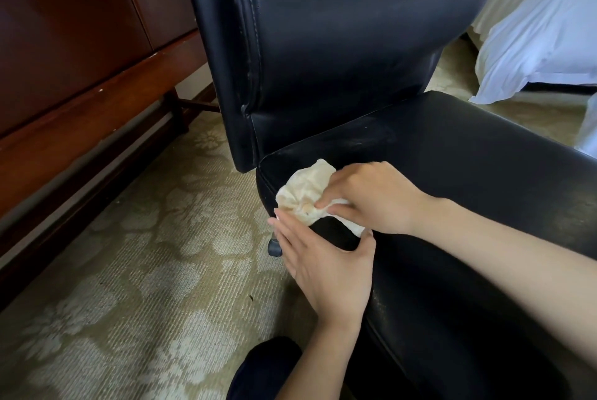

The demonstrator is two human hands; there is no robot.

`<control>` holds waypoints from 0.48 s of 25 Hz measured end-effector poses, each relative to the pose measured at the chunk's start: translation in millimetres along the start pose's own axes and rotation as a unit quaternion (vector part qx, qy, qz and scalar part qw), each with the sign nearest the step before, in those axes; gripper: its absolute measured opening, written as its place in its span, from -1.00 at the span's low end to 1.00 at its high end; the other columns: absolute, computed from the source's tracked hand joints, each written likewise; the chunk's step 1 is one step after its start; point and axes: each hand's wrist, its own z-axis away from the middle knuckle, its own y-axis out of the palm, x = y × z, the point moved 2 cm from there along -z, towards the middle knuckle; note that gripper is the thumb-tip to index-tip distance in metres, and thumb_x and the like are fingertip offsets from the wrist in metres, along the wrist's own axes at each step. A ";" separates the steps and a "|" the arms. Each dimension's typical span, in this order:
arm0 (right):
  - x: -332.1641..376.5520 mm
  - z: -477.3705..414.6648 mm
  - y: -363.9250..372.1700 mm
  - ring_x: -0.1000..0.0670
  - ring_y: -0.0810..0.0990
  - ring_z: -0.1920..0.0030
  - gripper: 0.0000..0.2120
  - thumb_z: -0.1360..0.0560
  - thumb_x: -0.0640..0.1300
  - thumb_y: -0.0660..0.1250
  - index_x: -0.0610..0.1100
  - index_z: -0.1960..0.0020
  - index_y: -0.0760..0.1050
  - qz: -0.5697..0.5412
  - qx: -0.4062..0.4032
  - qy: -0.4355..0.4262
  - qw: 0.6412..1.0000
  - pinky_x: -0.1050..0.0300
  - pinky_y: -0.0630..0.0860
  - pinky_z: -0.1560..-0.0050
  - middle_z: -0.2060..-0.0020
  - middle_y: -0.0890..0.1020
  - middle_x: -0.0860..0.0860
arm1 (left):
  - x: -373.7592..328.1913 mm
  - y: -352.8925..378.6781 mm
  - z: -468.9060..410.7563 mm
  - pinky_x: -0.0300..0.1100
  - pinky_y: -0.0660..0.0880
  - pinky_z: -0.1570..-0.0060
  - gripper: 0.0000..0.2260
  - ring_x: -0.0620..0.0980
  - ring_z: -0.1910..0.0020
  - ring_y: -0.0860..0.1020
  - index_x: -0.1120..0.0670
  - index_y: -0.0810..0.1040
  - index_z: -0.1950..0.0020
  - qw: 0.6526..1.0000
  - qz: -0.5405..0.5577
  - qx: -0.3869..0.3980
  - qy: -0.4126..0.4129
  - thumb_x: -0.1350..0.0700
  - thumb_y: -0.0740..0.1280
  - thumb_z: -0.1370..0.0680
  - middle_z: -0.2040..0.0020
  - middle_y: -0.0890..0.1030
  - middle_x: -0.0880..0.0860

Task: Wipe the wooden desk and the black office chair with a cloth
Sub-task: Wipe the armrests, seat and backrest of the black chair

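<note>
The black office chair fills the middle of the view, its backrest (339, 28) upright and its seat (468, 167) stretching to the right. A crumpled cream cloth (302, 189) lies on the seat's near left corner. My right hand (371, 199) grips the cloth from the right, with fingers curled into it, and presses it on the leather. My left hand (323, 267) rests flat against the seat's side just below the cloth, fingers straight and thumb hooked over the top edge. The wooden desk (80, 92) runs along the left.
Patterned beige carpet (129, 270) covers the floor between desk and chair. A chair caster (274, 246) shows under the seat by my left fingers. A bed with white linen (542, 44) stands at the back right. My dark-trousered knee (265, 367) is at the bottom.
</note>
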 end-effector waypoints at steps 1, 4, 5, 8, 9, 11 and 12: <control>1.6 -6.3 1.2 0.07 0.51 -0.15 -0.73 -0.61 0.04 0.15 0.22 -0.26 0.48 0.022 -0.007 -0.006 1.000 0.13 0.45 -0.01 -0.13 0.55 0.16 | -0.6 -0.3 0.6 -0.19 -0.16 -0.44 0.15 -0.08 -0.53 -0.21 0.12 -0.30 -0.54 1.000 -0.003 -0.003 0.003 -0.20 0.49 -0.33 -0.57 -0.19 0.06; 8.0 -39.1 7.6 0.00 0.48 -0.20 -0.72 -0.63 -0.06 0.13 0.15 -0.28 0.48 0.057 -0.030 -0.010 0.998 0.08 0.42 -0.01 -0.18 0.53 0.10 | -0.9 -1.2 2.0 -0.14 -0.13 -0.46 0.14 -0.06 -0.54 -0.20 0.12 -0.31 -0.53 1.000 -0.014 -0.001 -0.004 -0.20 0.48 -0.33 -0.57 -0.19 0.07; 10.5 -52.9 10.2 -0.02 0.49 -0.19 -0.72 -0.62 -0.10 0.15 0.12 -0.25 0.50 0.069 -0.037 -0.008 0.997 0.06 0.43 0.00 -0.16 0.54 0.07 | -0.6 -1.0 1.7 -0.12 -0.12 -0.47 0.15 -0.05 -0.54 -0.19 0.12 -0.31 -0.53 1.000 -0.017 0.000 -0.007 -0.20 0.48 -0.33 -0.57 -0.19 0.08; 26.7 -94.4 10.9 -0.05 0.51 -0.13 -0.79 -0.59 -0.16 0.19 -0.01 -0.16 0.53 0.113 -0.051 0.008 0.992 0.09 0.39 0.12 -0.09 0.55 0.03 | -1.2 -0.7 0.5 -0.11 -0.12 -0.48 0.14 -0.03 -0.54 -0.18 0.12 -0.31 -0.53 1.000 -0.015 0.004 -0.008 -0.18 0.48 -0.33 -0.57 -0.20 0.09; 33.2 -106.0 11.4 -0.05 0.51 -0.12 -0.80 -0.59 -0.12 0.20 -0.06 -0.17 0.51 0.120 -0.044 0.018 0.992 0.10 0.35 0.12 -0.08 0.54 0.01 | -1.3 -1.3 1.5 -0.13 -0.14 -0.48 0.14 -0.03 -0.54 -0.18 0.12 -0.31 -0.53 1.000 -0.010 0.006 -0.007 -0.17 0.47 -0.33 -0.57 -0.20 0.09; 44.1 -124.6 14.1 -0.06 0.50 -0.16 -0.76 -0.59 -0.05 0.22 -0.11 -0.21 0.47 0.137 -0.049 0.021 0.989 0.09 0.35 0.13 -0.11 0.54 -0.01 | 0.5 -1.9 1.3 -0.17 -0.18 -0.47 0.13 -0.05 -0.54 -0.19 0.11 -0.32 -0.53 1.000 0.004 0.006 0.000 -0.16 0.47 -0.34 -0.57 -0.22 0.08; 47.1 -129.1 16.6 -0.06 0.49 -0.18 -0.75 -0.59 -0.04 0.23 -0.11 -0.22 0.47 0.153 -0.054 0.014 0.987 0.09 0.35 0.15 -0.13 0.55 0.00 | 2.0 -1.9 1.5 -0.18 -0.19 -0.46 0.13 -0.06 -0.54 -0.20 0.10 -0.33 -0.53 1.000 0.011 0.007 0.001 -0.16 0.47 -0.35 -0.57 -0.22 0.07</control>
